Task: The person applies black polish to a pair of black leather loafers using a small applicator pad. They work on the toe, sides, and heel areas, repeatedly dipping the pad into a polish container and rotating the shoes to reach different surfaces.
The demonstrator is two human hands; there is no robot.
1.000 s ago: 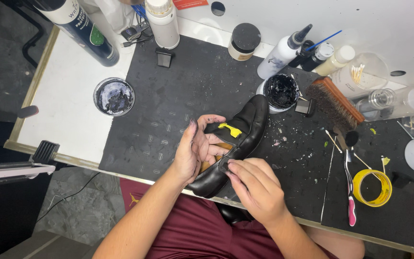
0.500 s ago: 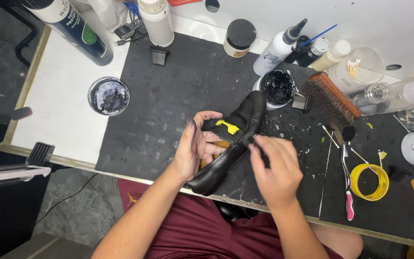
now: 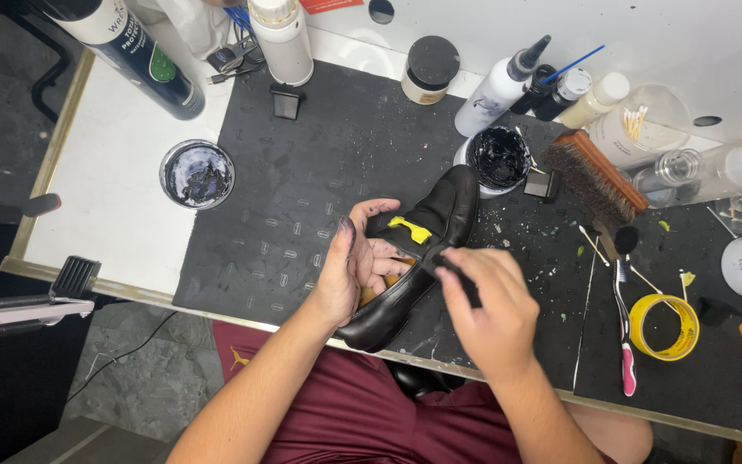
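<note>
A glossy black loafer [image 3: 422, 258] (yellow patch on its upper) lies tilted on its side over the mat's near edge

White worktop [image 3: 105, 198] under dark mat [image 3: 302, 198], grey stone floor [image 3: 143, 378] below

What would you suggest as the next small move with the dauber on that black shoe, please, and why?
Probably a short stroke along the shoe's side. The left hand, fingers stained dark, is tucked inside the black shoe to steady it, and the right hand holds a small dark applicator against the upper beside the yellow tape patch.
</note>
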